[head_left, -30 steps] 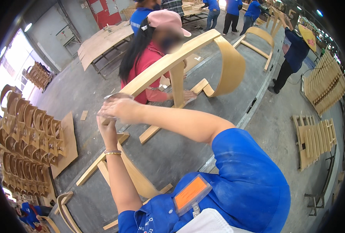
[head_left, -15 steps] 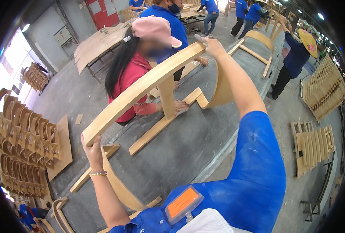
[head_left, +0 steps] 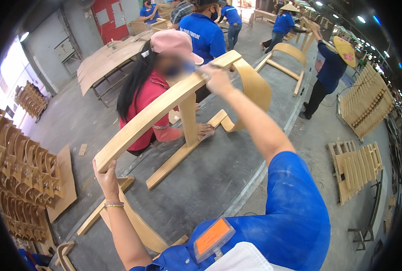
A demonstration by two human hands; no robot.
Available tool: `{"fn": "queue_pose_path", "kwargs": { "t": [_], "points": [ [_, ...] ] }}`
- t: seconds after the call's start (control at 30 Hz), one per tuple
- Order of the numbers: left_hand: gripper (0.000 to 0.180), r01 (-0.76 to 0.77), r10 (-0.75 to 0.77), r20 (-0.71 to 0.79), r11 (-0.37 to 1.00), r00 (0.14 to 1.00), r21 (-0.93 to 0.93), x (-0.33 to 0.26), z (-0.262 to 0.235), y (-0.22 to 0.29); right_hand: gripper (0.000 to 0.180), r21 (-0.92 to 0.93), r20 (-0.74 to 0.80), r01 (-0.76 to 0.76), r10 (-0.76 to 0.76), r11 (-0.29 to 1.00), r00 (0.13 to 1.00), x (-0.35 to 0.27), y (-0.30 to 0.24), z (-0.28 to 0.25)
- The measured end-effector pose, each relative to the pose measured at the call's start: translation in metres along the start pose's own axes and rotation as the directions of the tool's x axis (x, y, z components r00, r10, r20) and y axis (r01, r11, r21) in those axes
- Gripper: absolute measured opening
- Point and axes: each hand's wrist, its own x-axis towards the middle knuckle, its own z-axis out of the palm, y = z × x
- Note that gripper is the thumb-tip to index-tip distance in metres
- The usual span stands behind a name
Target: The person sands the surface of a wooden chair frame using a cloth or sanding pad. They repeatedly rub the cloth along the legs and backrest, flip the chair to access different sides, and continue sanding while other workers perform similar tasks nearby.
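A pale wooden chair side frame [head_left: 164, 103] stands on the dark worktable, its long curved armrest rising toward me. My left hand [head_left: 106, 177] grips the armrest's near left end, thumb and fingers wrapped around it. On the top face, near the far end, my right hand [head_left: 218, 81] presses a grey piece of sandpaper [head_left: 205, 70]; hand and paper are smeared by motion. Across the table, a person in a pink cap [head_left: 171, 45] has a hand [head_left: 204, 130] on the frame's bottom rail, with something pale under the fingers.
Another curved wooden frame [head_left: 140, 221] lies close to my body, and one more [head_left: 290, 56] stands farther along the worktable [head_left: 196, 180]. Stacked curved parts [head_left: 27, 180] rise at the left. Slatted wooden pieces [head_left: 361, 167] sit on the floor at right, where a person in a conical hat [head_left: 334, 72] works.
My right hand has slid along the armrest from its far end back toward me and left. My left hand keeps its hold. The whole view has shifted slightly.
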Motion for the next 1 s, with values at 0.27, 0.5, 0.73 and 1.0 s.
{"fn": "queue_pose_path", "kwargs": {
  "t": [0.27, 0.5, 0.73, 1.0],
  "points": [
    [0.053, -0.050, 0.050, -0.005, 0.998, 0.999, 0.026, 0.001, 0.009, -0.013, 0.055, 0.267, -0.130, 0.395, -0.373, 0.879, 0.919, -0.080, -0.227, 0.051],
    [0.050, -0.318, 0.352, 0.038, 0.786, 0.935, 0.530, 0.013, -0.017, -0.079, 0.047, 0.291, -0.128, 0.642, -0.636, 0.710, 0.761, -0.120, -0.380, 0.116],
    [0.055, -0.262, 0.239, 0.121, 0.937, 0.963, 0.232, 0.005, -0.014, -0.078, 0.051, 0.394, -0.126, 0.701, -0.721, 0.595, 0.682, -0.111, -0.341, 0.097],
    [0.050, 0.023, -0.026, 0.029, 0.996, 0.999, 0.090, -0.005, 0.004, -0.010, 0.065, 0.099, -0.095, 0.497, -0.489, 0.862, 0.867, -0.062, -0.170, 0.035]
  ]
}}
